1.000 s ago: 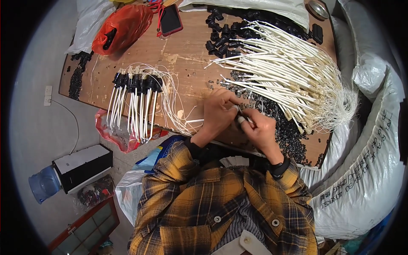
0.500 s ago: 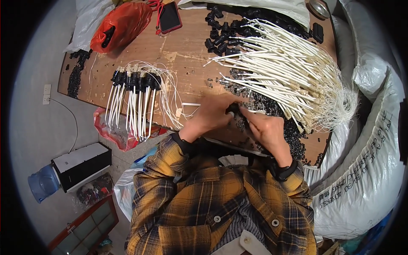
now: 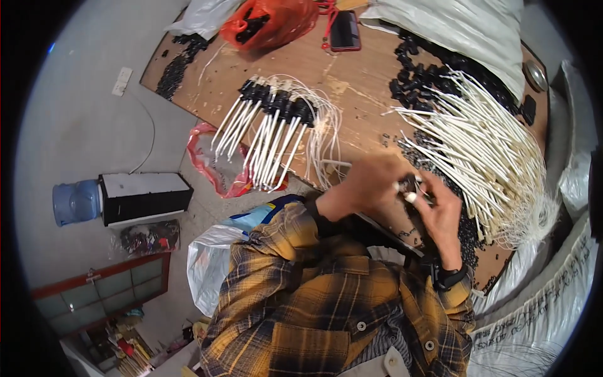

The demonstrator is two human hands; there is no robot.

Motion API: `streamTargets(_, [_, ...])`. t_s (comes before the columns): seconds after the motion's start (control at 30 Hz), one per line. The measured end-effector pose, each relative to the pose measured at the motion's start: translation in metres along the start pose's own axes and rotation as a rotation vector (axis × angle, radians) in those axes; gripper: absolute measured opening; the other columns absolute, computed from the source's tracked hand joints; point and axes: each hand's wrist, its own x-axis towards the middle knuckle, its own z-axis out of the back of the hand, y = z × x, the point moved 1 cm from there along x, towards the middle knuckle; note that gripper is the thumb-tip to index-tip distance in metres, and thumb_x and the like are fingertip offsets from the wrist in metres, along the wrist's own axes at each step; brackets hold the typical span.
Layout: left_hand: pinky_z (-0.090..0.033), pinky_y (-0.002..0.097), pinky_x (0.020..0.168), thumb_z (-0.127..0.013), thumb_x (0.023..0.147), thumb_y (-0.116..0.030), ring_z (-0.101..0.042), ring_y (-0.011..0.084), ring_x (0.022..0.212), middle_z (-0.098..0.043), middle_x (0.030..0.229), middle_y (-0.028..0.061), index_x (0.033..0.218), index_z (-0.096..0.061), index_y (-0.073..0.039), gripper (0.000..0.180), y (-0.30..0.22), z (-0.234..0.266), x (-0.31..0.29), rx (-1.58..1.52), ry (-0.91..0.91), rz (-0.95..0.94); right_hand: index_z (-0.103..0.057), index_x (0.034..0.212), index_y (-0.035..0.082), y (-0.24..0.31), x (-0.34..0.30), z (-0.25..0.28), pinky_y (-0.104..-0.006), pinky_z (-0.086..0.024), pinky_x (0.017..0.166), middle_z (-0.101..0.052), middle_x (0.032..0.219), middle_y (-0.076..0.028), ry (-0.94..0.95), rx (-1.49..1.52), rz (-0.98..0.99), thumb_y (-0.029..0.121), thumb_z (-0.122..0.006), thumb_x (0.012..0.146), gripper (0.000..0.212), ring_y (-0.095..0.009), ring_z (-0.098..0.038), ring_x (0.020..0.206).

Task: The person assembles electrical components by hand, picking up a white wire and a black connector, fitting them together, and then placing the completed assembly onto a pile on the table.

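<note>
My left hand (image 3: pixel 372 182), partly blurred, is closed around a thin white rod (image 3: pixel 337 163) whose end sticks out on its left side. Against its fingertips sits a black plastic fitting (image 3: pixel 409 183). My right hand (image 3: pixel 443 212) pinches that fitting from the right, with the fingers of both hands meeting round it. To the left lies a row of white rods with black fittings (image 3: pixel 274 100) on them, thin white wires trailing to the right. On the right is a big pile of bare white rods (image 3: pixel 477 147), their thin wires bunched at the far end.
Loose black fittings (image 3: pixel 408 88) and small black parts (image 3: pixel 468 242) lie around the pile. Along the table's back are a red plastic bag (image 3: pixel 270 25), a phone (image 3: pixel 345 31) and a white sack (image 3: pixel 452 34). Full sacks (image 3: pixel 540 308) stand at the right edge.
The view has swung, so the table and everything on it sit further right. My hands stay together at the black fitting, and my right fingers have shifted round it.
</note>
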Motion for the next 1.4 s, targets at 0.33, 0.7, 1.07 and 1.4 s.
streamTargets(0.33, [-0.035,0.0419,0.096,-0.068,0.064,-0.019,-0.053,0.0319,0.105,-0.063,0.097,0.0116,0.091,-0.068,-0.010,0.029,0.151,0.143,-0.026,0.674,-0.490,0.705,-0.066,0.086,0.001,0.017,0.012,-0.019,-0.0343,-0.049,0.059,-0.065,0.081,-0.013,0.067,-0.123,0.244,0.011,-0.068,0.082,0.011,-0.024,-0.062,0.068])
streamTargets(0.7, [-0.046,0.0389,0.091,-0.063,0.073,-0.008,-0.058,0.0322,0.101,-0.063,0.109,0.0134,0.114,-0.061,-0.006,0.041,0.039,0.040,0.024,-0.142,0.105,0.363,-0.066,0.095,0.006,-0.043,-0.002,0.025,-0.0372,-0.046,0.059,-0.064,0.085,-0.014,0.040,-0.376,-0.167,0.008,-0.068,0.078,0.017,-0.031,-0.061,0.067])
streamTargets(1.07, [-0.041,0.0417,0.098,-0.058,0.075,-0.006,-0.051,0.0345,0.114,-0.048,0.131,0.0144,0.119,-0.060,-0.010,0.044,0.078,-0.033,0.097,0.124,0.244,0.442,-0.059,0.086,0.007,-0.059,-0.007,0.065,-0.0398,-0.044,0.054,-0.060,0.083,-0.013,-0.138,-0.733,-0.091,0.002,-0.065,0.074,0.015,-0.033,-0.059,0.064])
streamTargets(1.4, [-0.046,0.0399,0.088,-0.064,0.073,-0.009,-0.056,0.0343,0.104,-0.058,0.110,0.0160,0.111,-0.061,-0.010,0.038,0.101,-0.012,0.063,0.044,0.094,0.205,-0.056,0.081,0.004,-0.040,0.014,0.066,-0.0400,-0.044,0.058,-0.062,0.082,-0.013,-0.090,-0.764,-0.095,0.002,-0.067,0.072,0.014,-0.033,-0.061,0.070])
